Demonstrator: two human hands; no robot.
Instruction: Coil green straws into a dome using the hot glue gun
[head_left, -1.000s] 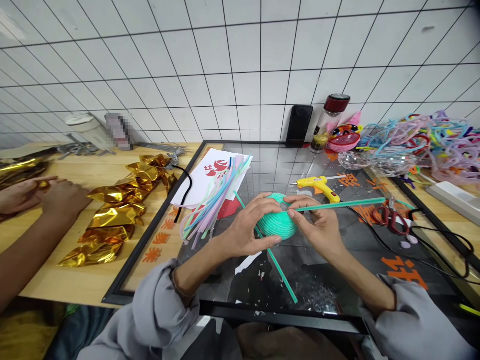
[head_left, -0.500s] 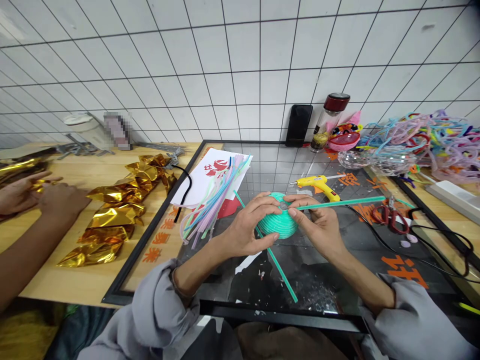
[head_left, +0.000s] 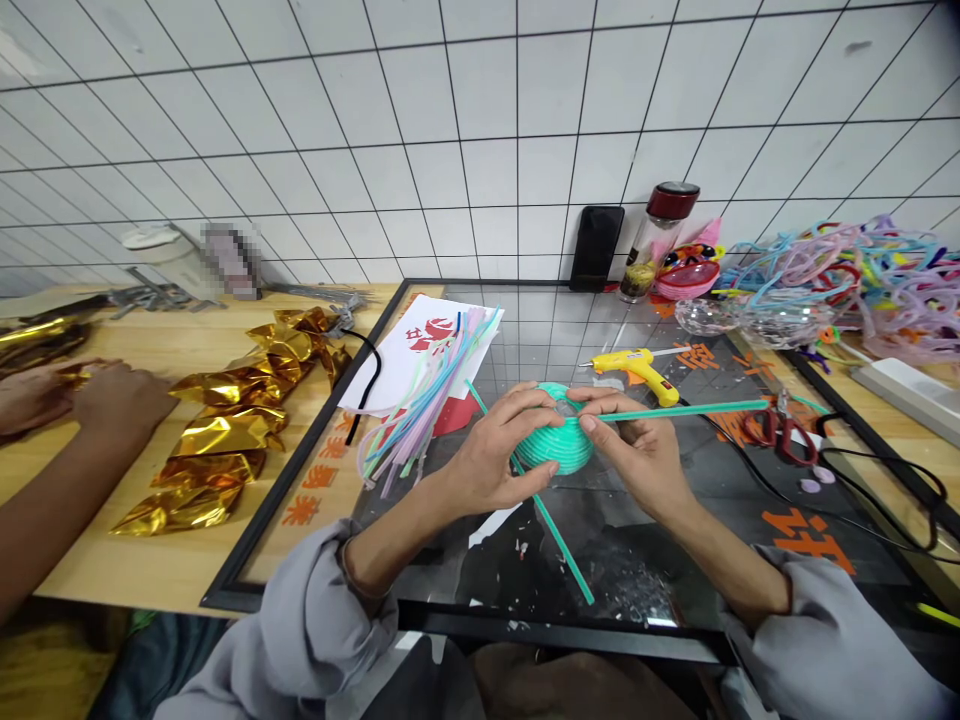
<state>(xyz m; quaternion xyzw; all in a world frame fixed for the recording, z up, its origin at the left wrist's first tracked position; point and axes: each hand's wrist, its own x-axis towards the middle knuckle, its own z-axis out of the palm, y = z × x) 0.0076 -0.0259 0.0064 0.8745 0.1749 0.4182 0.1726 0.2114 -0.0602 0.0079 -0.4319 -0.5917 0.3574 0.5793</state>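
Observation:
My left hand (head_left: pixel 491 455) curls around a teal dome (head_left: pixel 551 447) made of coiled straws, which rests on a dark glass-topped board (head_left: pixel 652 560). My right hand (head_left: pixel 641 445) pinches the end of a long teal straw (head_left: pixel 690 409) against the top of the dome; the straw runs off to the right. Another teal straw (head_left: pixel 559 535) lies on the board under my hands, slanting down to the right. A fan of pastel straws (head_left: pixel 424 400) lies on white paper just left of my left hand.
A yellow glue gun (head_left: pixel 634 367) lies behind the dome, red-handled scissors (head_left: pixel 776 432) and black cables to the right. A phone (head_left: pixel 596 248), a jar (head_left: pixel 656 240) and a heap of coloured tubing (head_left: pixel 847 275) stand at the back. At left, another person's hands (head_left: pixel 82 400) handle gold foil pieces (head_left: pixel 225 430).
My hands have stayed on the dome with only small finger shifts. The other person's hands at left have shifted slightly on the gold foil.

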